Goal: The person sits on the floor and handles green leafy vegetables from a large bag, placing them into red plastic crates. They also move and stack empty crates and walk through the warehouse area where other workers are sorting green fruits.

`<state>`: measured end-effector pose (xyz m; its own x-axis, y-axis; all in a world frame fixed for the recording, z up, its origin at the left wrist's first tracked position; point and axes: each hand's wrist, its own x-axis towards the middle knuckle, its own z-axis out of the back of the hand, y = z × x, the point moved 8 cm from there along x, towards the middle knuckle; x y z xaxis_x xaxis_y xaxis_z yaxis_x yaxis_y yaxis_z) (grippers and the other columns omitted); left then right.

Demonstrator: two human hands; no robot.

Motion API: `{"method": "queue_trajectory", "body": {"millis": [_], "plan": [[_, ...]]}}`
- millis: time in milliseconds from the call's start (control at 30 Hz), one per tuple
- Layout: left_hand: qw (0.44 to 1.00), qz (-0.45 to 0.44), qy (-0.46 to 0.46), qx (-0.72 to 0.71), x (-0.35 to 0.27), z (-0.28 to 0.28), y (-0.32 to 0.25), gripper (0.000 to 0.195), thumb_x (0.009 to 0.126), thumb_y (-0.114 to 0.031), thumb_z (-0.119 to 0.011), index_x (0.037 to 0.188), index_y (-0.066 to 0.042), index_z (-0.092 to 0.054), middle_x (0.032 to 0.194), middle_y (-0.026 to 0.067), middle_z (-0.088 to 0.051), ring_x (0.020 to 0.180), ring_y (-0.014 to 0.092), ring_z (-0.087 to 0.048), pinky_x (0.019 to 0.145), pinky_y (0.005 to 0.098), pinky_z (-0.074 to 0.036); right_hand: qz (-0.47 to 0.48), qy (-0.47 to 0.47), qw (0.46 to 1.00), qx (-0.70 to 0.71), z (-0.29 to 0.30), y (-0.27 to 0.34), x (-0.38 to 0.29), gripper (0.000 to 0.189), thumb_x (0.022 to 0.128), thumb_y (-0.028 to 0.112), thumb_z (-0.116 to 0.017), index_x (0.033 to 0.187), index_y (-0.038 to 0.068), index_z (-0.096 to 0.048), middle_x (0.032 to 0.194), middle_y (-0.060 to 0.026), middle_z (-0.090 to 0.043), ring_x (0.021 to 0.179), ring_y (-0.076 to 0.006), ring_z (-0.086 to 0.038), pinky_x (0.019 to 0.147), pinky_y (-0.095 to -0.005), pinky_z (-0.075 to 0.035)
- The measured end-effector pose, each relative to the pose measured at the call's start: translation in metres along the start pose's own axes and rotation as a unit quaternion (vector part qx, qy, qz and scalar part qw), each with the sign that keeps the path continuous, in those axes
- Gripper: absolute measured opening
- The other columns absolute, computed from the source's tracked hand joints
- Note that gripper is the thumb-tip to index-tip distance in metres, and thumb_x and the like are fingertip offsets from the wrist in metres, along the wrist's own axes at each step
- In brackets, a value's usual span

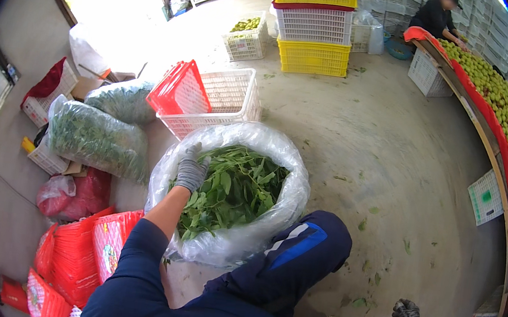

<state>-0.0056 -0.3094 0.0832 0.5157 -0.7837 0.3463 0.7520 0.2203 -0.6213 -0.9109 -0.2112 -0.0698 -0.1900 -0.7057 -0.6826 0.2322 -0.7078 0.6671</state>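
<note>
In front of me stands a clear plastic bag (296, 178) with a thick rolled rim, filled with green leafy stems (236, 189). My left hand (192, 168), in a grey knit glove, lies at the left inner side of the rim, touching the bag and the edge of the leaves. Its thumb is spread, but its grip on the plastic is unclear. Out to the right, above the floor, my right hand (406, 316) wears a dark patterned glove. Its fingers are curled in, and nothing shows in them. My bent knee (324, 243) is beside the bag.
A white crate (232, 122) holding red plastic baskets (181, 90) stands behind the bag. Filled bags (99, 139) and red basket stacks (75, 255) lie left. At right, people work along a table of green fruit (502, 113). Loose leaves dot the concrete floor (404, 177).
</note>
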Motion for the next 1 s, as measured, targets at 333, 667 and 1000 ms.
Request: {"method": "queue_trajectory", "body": {"millis": [333, 667, 1000], "plan": [[0.995, 0.081, -0.033, -0.042, 0.032, 0.001, 0.082, 0.056, 0.087, -0.007, -0.074, 0.137, 0.001, -0.053, 0.134, 0.0223, -0.061, 0.125, 0.034, -0.060, 0.105, 0.0396, -0.048, 0.016, -0.052, 0.982, -0.180, 0.003, 0.000, 0.001, 0.037, 0.091, 0.016, -0.072, 0.121, -0.004, -0.066, 0.088, -0.0137, -0.073, 0.062, -0.0185, -0.064, 0.059, -0.0344, -0.053], [0.984, 0.049, 0.054, 0.165, 0.130, -0.063, 0.065, 0.048, 0.091, -0.019, -0.067, 0.134, 0.000, -0.058, 0.134, 0.0269, -0.058, 0.124, 0.043, -0.056, 0.108, 0.0467, -0.044, 0.007, -0.081, 0.949, -0.304, 0.027, -0.003, -0.005, 0.039, 0.089, 0.016, -0.072, 0.121, -0.004, -0.065, 0.078, -0.0114, -0.070, 0.058, -0.0189, -0.064, 0.054, -0.0348, -0.053], [0.898, -0.002, 0.238, 0.370, 0.214, -0.139, 0.065, 0.057, 0.099, -0.040, -0.054, 0.143, -0.006, -0.051, 0.152, 0.0177, -0.046, 0.144, 0.037, -0.038, 0.119, 0.0450, -0.034, 0.045, -0.061, 0.891, -0.447, 0.054, 0.025, -0.039, 0.050, 0.098, 0.041, -0.061, 0.126, 0.000, -0.065, 0.109, -0.0210, -0.072, 0.093, -0.0332, -0.068, 0.085, -0.0432, -0.055]]}}
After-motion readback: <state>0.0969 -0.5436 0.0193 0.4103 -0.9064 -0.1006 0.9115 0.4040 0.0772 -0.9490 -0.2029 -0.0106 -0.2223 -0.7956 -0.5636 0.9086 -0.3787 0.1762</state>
